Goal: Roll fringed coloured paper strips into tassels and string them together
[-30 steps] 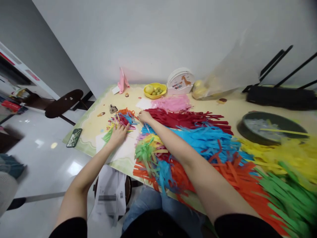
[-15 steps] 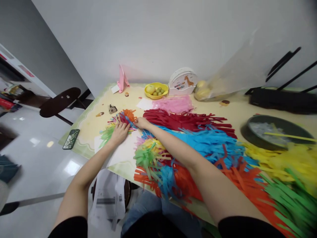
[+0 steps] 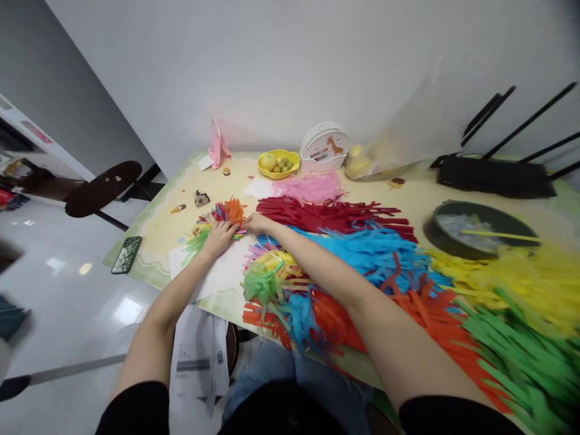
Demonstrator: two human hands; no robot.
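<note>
A small bundle of multicoloured fringed paper strips (image 3: 234, 211) lies at the left part of the table, orange at the top and green and yellow at the lower left. My left hand (image 3: 220, 237) rests over its near side, fingers closed down on the strips. Against the bundle's right side, my right hand (image 3: 256, 223) is closed in a pinch; its fingertips are partly hidden. White paper (image 3: 226, 269) lies beneath my left wrist. Under my right forearm spreads a tassel heap with green (image 3: 261, 283) and yellow strips.
Dark red (image 3: 326, 214), blue (image 3: 362, 248), orange (image 3: 435, 308), yellow (image 3: 521, 284) and green (image 3: 525, 344) fringes cover the right side. Behind stand a yellow fruit dish (image 3: 278, 172), a giraffe-printed holder (image 3: 324, 158) and a black router (image 3: 493, 175). A dark bowl (image 3: 439, 238) and a phone (image 3: 127, 255) flank them.
The view has swung slightly right, so things on the table appear shifted left. Both hands stay at the bundle; my right hand has barely moved relative to it.
</note>
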